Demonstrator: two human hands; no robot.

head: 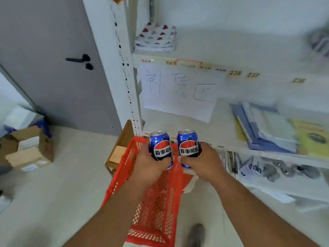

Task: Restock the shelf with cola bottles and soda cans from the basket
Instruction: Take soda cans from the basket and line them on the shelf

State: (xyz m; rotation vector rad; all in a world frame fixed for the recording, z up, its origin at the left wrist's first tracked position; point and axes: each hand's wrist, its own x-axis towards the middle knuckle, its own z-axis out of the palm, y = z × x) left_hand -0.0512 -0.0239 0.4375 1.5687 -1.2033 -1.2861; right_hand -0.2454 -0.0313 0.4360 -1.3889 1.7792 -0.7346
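Shelf unit (231,150) fills the right half of the frame, white, with numbered edge labels; a handwritten paper sheet (179,91) hangs from the upper board, and the bay behind and below it looks bare; books (263,129) lie at right on the same level. Grey door (53,68) occupies the upper left.

Red basket (154,202) sits at lower centre, beneath both forearms, against the shelf's left upright; its contents cannot be made out.

Left hand (151,164) is curled round one blue can (161,146); right hand (204,161) is curled round a second blue can (188,144); both cans are upright, side by side, nearly touching, held above the basket's far rim and just in front of the shelf edge at centre frame.

Judgement: step in hand is placing the pair on the shelf. To do it well: keep both upright; carry them over the edge under the paper sheet, into the bare bay left of the books; set bases flat, logos forward; release one hand at a time so neither can tips.
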